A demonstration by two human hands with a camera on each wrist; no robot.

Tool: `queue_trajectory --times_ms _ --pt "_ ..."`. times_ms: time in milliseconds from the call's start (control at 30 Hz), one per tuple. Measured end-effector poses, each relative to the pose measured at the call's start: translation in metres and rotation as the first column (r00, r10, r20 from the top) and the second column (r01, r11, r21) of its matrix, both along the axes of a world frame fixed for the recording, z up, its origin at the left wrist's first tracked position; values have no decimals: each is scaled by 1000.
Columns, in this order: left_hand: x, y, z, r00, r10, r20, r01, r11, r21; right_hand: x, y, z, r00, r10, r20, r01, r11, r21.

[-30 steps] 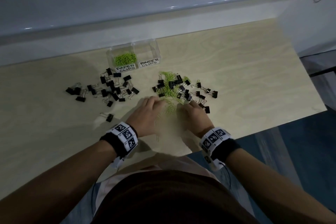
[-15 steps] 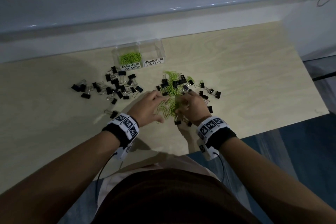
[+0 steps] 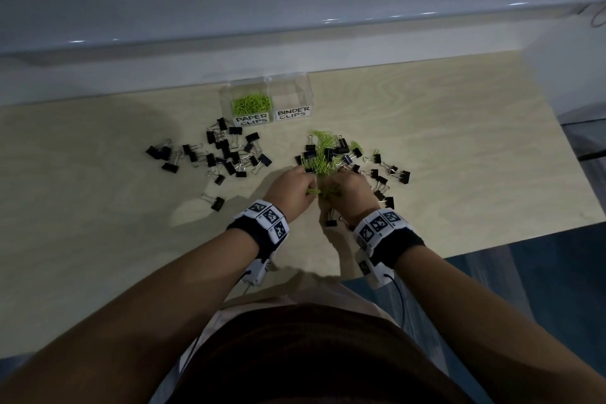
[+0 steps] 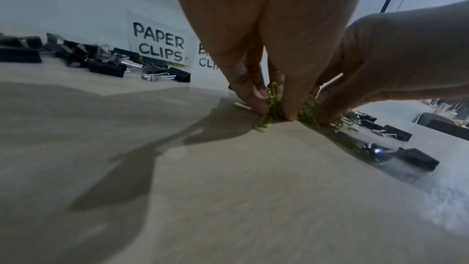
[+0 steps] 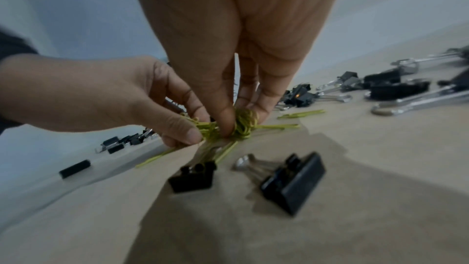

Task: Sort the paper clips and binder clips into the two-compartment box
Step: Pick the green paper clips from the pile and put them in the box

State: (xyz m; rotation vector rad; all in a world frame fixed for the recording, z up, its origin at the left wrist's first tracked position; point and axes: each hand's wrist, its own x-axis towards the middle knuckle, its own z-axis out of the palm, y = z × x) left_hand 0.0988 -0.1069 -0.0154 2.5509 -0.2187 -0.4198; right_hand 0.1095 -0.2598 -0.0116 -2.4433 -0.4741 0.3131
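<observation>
Since 0.5 s ago we've drawn both hands closer, bunching the green paper clips point(image 3: 319, 192) at frame centre. Table point(image 3: 459, 141) first: the two-compartment box point(image 3: 305, 88) sits upper centre, w/ paper clips only in its left half, binder side looks bare. Black binder clips point(image 3: 229, 154) lie centre-left; more crowd the mixed pile right of centre, so we pinch greens free. Left hand point(image 3: 292, 188) & right hand point(image 3: 352, 195) fingertips pinch the bunch, touching the table.
</observation>
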Motion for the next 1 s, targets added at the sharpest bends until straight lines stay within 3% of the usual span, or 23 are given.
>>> queue_trajectory --times_ms 67,167,333,533,667,767,900,1000 --pt "1 1 0 1000 -1 -1 1 1000 0 2 -5 3 996 -77 -53 79 996 37" --pt "2 7 0 1000 11 -11 -11 1000 -21 5 -12 3 912 -263 -315 302 950 82" --pt "0 24 5 989 128 -76 -142 965 -221 21 -12 15 820 -277 -502 453 849 271" --pt "26 62 34 928 352 -125 -372 842 -391 73 38 48 833 -242 -498 461 801 381" --pt "56 99 57 862 505 -45 -479 782 -400 114 90 60 867 -171 -467 393 812 432" --pt "78 123 69 808 589 15 -530 737 -420 144 125 55 870 -217 -442 417 803 425" --pt "108 134 72 742 666 74 -590 702 -399 164 156 47 879 -269 -395 426 816 391" --pt "125 130 63 745 658 109 -606 736 -301 165 159 42 910 -237 -339 343 891 298"
